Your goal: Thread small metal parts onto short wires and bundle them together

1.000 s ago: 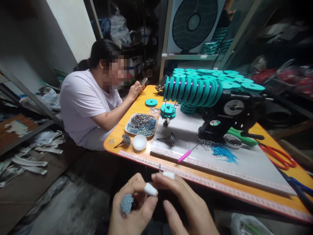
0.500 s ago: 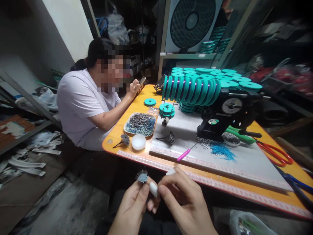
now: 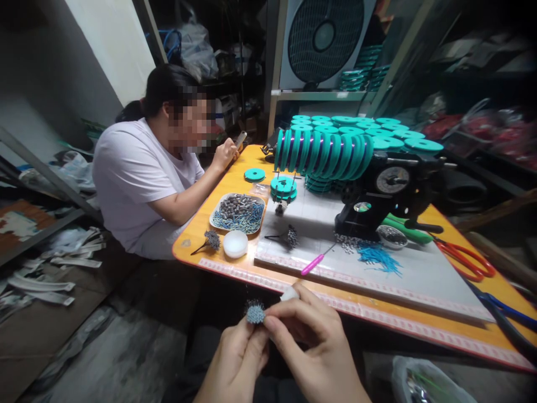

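Note:
My left hand is closed around a small bundle of thin pieces with grey-blue heads, just off the table's near edge. Fine dark strands stick out behind the heads. My right hand has thumb and forefinger pinched against the bundle's right side; whatever sits between those tips is too small to make out. White wrapping shows at a finger of the right hand. Two similar dark-stemmed bundles lie on the table: one bundle by the white round bowl, another bundle on the grey board.
A tray holds grey and blue pieces. The black machine carries teal spools. A pink-handled tool, blue strands and red-handled scissors lie rightward. A person sits left, holding a phone-like object.
My hands have come together, with the right fingertips now touching the bundle. The bundle has shifted slightly right and down. White wrapping on a left finger is now hidden. The view has shifted slightly.

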Demonstrator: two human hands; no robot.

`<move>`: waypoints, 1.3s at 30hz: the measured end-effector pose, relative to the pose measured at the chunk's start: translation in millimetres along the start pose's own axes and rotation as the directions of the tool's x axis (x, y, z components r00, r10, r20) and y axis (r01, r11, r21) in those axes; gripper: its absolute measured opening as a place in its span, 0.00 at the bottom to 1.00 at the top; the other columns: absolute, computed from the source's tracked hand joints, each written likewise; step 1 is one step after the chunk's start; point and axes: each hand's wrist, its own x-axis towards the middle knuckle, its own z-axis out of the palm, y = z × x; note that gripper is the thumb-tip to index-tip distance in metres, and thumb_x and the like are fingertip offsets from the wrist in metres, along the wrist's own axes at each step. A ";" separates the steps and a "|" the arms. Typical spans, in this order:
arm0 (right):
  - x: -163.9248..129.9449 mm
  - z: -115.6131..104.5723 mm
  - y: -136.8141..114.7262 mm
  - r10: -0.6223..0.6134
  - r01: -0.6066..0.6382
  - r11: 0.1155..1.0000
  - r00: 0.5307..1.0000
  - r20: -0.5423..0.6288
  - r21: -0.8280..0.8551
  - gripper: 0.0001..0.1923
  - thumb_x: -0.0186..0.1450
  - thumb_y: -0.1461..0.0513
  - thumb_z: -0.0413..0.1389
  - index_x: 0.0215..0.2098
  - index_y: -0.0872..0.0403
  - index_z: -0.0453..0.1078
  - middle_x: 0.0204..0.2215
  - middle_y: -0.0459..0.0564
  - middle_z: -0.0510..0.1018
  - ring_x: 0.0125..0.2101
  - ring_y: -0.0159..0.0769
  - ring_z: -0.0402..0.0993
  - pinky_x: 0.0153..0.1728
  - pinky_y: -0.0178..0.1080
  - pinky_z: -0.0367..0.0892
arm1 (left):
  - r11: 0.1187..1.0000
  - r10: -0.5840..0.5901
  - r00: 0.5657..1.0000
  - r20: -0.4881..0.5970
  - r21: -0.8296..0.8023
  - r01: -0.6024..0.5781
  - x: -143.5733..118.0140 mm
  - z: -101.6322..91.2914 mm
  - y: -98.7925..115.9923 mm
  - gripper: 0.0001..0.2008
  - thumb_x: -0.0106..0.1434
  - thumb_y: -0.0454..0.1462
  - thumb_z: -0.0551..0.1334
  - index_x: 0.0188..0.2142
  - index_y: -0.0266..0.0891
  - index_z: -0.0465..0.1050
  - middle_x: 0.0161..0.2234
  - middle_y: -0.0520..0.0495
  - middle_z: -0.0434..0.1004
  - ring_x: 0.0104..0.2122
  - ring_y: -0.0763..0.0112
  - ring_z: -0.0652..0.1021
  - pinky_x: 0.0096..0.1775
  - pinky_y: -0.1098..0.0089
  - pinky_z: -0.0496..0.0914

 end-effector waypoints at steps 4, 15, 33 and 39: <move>-4.9 1.4 2.6 -0.049 0.048 0.998 0.998 -0.033 -0.038 0.07 0.66 0.65 0.58 0.33 0.54 0.78 0.25 0.46 0.71 0.26 0.21 0.69 0.25 0.23 0.64 | 0.972 -0.083 0.993 -0.085 -0.227 0.062 0.1 5.0 -4.2 0.34 0.52 0.67 0.61 0.32 0.36 0.68 0.19 0.60 0.44 0.19 0.83 0.52 0.23 0.75 0.48; -6.8 0.4 5.1 -0.199 0.193 0.970 0.980 -0.026 -0.147 0.07 0.65 0.69 0.59 0.36 0.55 0.78 0.25 0.47 0.69 0.26 0.22 0.66 0.27 0.25 0.62 | 0.916 -0.085 0.980 -0.179 -0.402 0.006 0.4 -0.3 -2.9 0.32 0.49 0.63 0.68 0.24 0.35 0.65 0.18 0.62 0.41 0.18 0.86 0.47 0.21 0.79 0.47; -3.6 -3.3 7.3 -0.206 0.200 0.977 0.976 -0.072 -0.076 0.07 0.63 0.68 0.62 0.39 0.53 0.80 0.25 0.45 0.71 0.25 0.19 0.66 0.26 0.21 0.64 | 0.914 -0.122 0.988 -0.096 -0.399 0.074 -0.3 0.3 -1.4 0.32 0.48 0.63 0.68 0.27 0.37 0.65 0.19 0.63 0.39 0.18 0.86 0.46 0.22 0.78 0.44; -0.1 -4.3 7.0 -0.197 0.196 0.980 0.977 -0.083 -0.013 0.05 0.63 0.66 0.63 0.38 0.53 0.81 0.24 0.44 0.71 0.24 0.18 0.67 0.24 0.20 0.63 | 0.930 -0.133 0.989 -0.066 -0.353 0.102 -0.7 1.1 -3.1 0.32 0.49 0.64 0.66 0.29 0.37 0.64 0.18 0.63 0.42 0.18 0.86 0.47 0.21 0.77 0.44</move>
